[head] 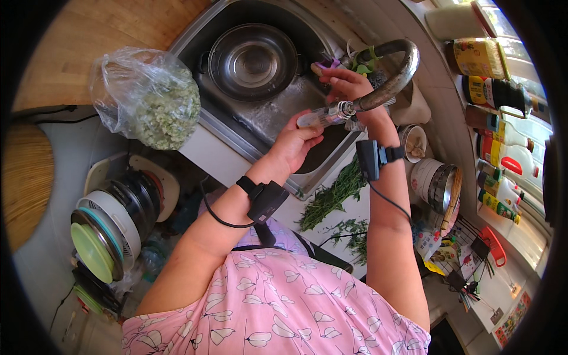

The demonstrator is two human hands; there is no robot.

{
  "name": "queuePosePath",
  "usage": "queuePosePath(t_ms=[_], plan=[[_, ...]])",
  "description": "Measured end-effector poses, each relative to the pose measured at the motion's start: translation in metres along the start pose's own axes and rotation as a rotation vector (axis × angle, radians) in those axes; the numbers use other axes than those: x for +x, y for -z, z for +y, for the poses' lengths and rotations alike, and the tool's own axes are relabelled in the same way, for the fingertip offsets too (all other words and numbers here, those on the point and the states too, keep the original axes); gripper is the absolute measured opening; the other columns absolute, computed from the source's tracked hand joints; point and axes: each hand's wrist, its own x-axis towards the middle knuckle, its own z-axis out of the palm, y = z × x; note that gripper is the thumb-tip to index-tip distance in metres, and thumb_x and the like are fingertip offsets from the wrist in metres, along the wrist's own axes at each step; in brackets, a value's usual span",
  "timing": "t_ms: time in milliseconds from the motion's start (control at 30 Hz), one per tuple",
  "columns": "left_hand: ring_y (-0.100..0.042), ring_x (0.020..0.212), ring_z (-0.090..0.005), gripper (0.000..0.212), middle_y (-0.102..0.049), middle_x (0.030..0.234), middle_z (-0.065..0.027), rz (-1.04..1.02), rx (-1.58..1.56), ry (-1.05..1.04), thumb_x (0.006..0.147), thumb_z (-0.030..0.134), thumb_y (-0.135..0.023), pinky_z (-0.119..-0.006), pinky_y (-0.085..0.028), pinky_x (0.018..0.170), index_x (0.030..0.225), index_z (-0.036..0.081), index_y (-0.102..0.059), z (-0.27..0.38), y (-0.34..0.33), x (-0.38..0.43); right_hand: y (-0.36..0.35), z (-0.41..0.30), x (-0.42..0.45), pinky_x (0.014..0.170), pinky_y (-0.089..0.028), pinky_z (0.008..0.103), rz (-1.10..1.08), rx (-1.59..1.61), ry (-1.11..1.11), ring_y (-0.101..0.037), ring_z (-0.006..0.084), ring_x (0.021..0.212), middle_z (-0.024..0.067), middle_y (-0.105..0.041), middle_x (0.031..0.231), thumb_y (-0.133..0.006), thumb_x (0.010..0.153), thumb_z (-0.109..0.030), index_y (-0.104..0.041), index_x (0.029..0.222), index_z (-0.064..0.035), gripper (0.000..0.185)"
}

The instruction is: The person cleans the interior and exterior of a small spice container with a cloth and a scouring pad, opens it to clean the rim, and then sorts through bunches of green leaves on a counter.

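Over the stainless steel sink (pixel 248 146), my left hand (pixel 301 141) has its fingers around the clear nozzle (pixel 316 119) at the end of the curved metal faucet (pixel 395 77). My right hand (pixel 348 86) is raised behind the faucet, near its base, fingers partly bent; whether it touches anything there is hard to tell. A purple and green plant piece (pixel 328 62) lies just beyond its fingertips. A wide metal pan (pixel 253 62) rests in the far part of the sink. To the left of the sink sits a clear plastic bag (pixel 164 106) of chopped pale-green vegetable.
Leafy green stalks (pixel 335 195) lie on the white counter at the sink's near side. Stacked bowls (pixel 432 182) stand to the right, below a sill with bottles and jars (pixel 481 91). Pots and basins (pixel 115 226) are stacked at lower left.
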Motion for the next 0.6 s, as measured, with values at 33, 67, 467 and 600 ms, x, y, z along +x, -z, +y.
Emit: queuePosePath(t_ms=[33,67,467,600], plan=[[-0.056,0.103,-0.0179,0.058,-0.055,0.121,-0.0056,0.003,0.001,-0.002,0.083,-0.006,-0.061,-0.034,-0.048,0.088,0.136,0.011,-0.042,0.0,0.002,0.0,-0.003,-0.006,0.007,0.054,-0.046,0.0221,-0.003,0.002,0.001,-0.062,0.0121,0.073,0.0078,-0.066,0.113,-0.057,0.093,-0.015,-0.06,0.124,-0.0027,0.033],[-0.056,0.103,-0.0179,0.059,-0.055,0.122,-0.0057,-0.006,0.031,0.001,0.083,-0.006,-0.061,-0.035,-0.048,0.089,0.136,0.011,-0.042,0.0,0.005,0.0,-0.005,-0.011,0.013,0.053,-0.045,0.0221,-0.008,-0.051,-0.052,-0.062,0.0124,0.073,0.0082,-0.066,0.114,-0.056,0.093,-0.014,-0.058,0.126,-0.0015,0.035],[-0.061,0.102,-0.0226,0.041,-0.063,0.111,-0.0074,0.041,-0.091,0.188,0.089,0.029,-0.066,-0.038,-0.049,0.088,0.122,0.008,-0.054,0.005,0.014,-0.001,0.009,-0.029,0.037,0.043,-0.038,0.0196,-0.022,0.116,0.046,-0.062,0.0114,0.071,0.0149,-0.062,0.122,-0.05,0.092,-0.01,-0.041,0.134,0.0102,0.048],[-0.061,0.105,-0.0239,0.056,-0.064,0.114,-0.0121,0.003,-0.225,0.286,0.088,0.05,-0.062,-0.037,-0.048,0.091,0.116,0.002,-0.056,0.007,0.013,-0.003,0.006,-0.034,0.015,0.042,-0.037,0.0198,0.035,0.104,0.048,-0.06,0.0093,0.068,0.0123,-0.065,0.118,-0.052,0.092,-0.012,-0.044,0.134,0.0068,0.047]])
